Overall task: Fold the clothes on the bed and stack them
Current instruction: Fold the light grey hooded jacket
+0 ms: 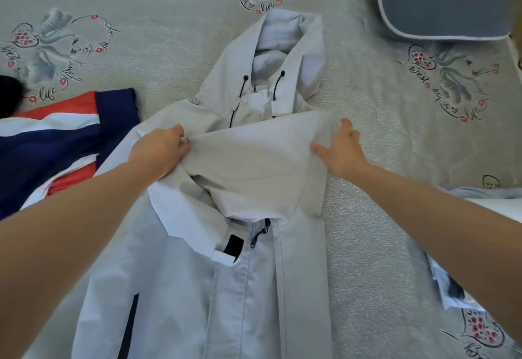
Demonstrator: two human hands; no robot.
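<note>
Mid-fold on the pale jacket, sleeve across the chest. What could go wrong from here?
1. The left hand pinches only the edge of the folded sleeve; the slick fabric may slip and unfold.
2. The right hand lies open at the fold edge, so it may shift.
3. The hood is still spread, leaving a bulky fold.

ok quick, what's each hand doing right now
Left hand: gripping the folded sleeve of the pale grey jacket.
Right hand: open, fingers spread, on the sleeve's fold edge.
</note>
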